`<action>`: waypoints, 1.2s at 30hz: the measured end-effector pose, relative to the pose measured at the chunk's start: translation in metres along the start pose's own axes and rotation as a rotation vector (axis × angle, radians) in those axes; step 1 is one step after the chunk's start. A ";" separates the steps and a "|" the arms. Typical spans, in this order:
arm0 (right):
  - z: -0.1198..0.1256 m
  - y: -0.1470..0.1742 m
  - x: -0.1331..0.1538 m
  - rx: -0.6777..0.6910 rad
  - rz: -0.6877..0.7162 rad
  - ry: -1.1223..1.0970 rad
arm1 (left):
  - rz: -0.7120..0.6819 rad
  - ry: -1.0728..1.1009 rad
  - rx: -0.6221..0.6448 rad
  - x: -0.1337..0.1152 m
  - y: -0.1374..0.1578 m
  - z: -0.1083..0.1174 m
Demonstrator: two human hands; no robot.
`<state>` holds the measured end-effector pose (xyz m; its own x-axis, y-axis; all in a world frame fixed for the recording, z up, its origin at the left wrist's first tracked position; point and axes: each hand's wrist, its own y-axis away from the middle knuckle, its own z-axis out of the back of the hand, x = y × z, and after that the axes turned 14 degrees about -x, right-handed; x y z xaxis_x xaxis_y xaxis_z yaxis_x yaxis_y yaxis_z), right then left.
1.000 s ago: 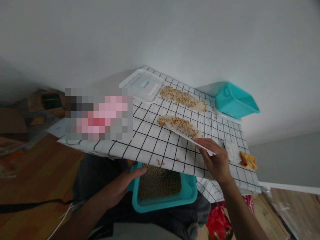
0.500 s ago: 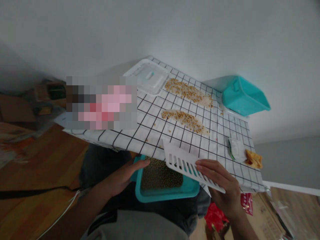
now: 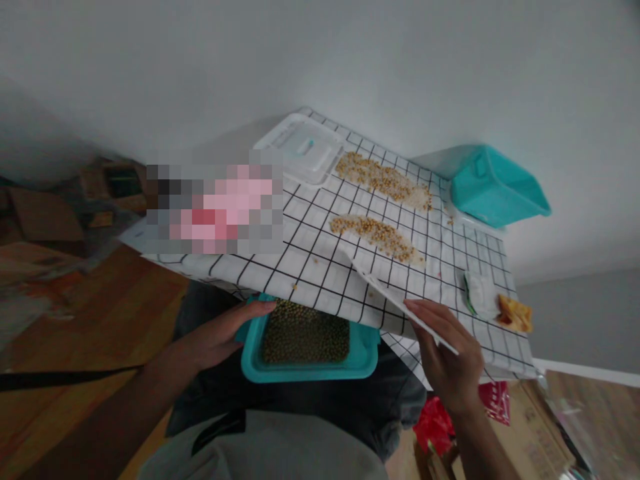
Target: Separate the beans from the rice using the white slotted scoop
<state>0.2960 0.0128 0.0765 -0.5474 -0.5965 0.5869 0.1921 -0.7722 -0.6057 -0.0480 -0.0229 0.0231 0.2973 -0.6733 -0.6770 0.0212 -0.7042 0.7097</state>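
My left hand (image 3: 223,332) grips the left end of a teal plastic tub (image 3: 310,375), thumb over its rim. The tub sits at my lap by the table's front edge, holding small greenish beans (image 3: 306,337). My right hand (image 3: 445,347) is closed on a thin white plastic panel (image 3: 387,293), seen nearly edge-on, tilted over the front of the table. Beyond it, two strips of yellowish beans mixed with white grains lie on the checked cloth: a nearer strip (image 3: 377,237) and a farther strip (image 3: 383,180).
A clear lid (image 3: 303,150) lies at the back left. At the back right stands a deeper teal container (image 3: 495,190). A small white packet (image 3: 481,295) and a crumpled orange-yellow piece (image 3: 515,313) lie on the right. Something pink is blurred out on the left. Cardboard boxes (image 3: 45,213) stand on the floor.
The tub has slid left with my left hand, away from under the panel. My right hand has turned the panel, so its slots, visible before, now hardly show.
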 end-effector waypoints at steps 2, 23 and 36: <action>-0.011 -0.005 0.002 -0.016 -0.007 0.004 | 0.038 0.008 -0.013 -0.002 -0.001 -0.001; -0.065 -0.019 0.041 -0.139 -0.078 -0.064 | 0.101 0.078 -0.035 0.007 -0.007 -0.006; -0.031 -0.063 0.021 0.402 0.044 -0.377 | -0.033 0.053 -0.055 -0.012 0.009 0.005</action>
<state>0.2474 0.0552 0.1104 -0.2163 -0.6098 0.7624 0.5445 -0.7235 -0.4242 -0.0559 -0.0219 0.0370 0.3452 -0.6358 -0.6903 0.0840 -0.7116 0.6975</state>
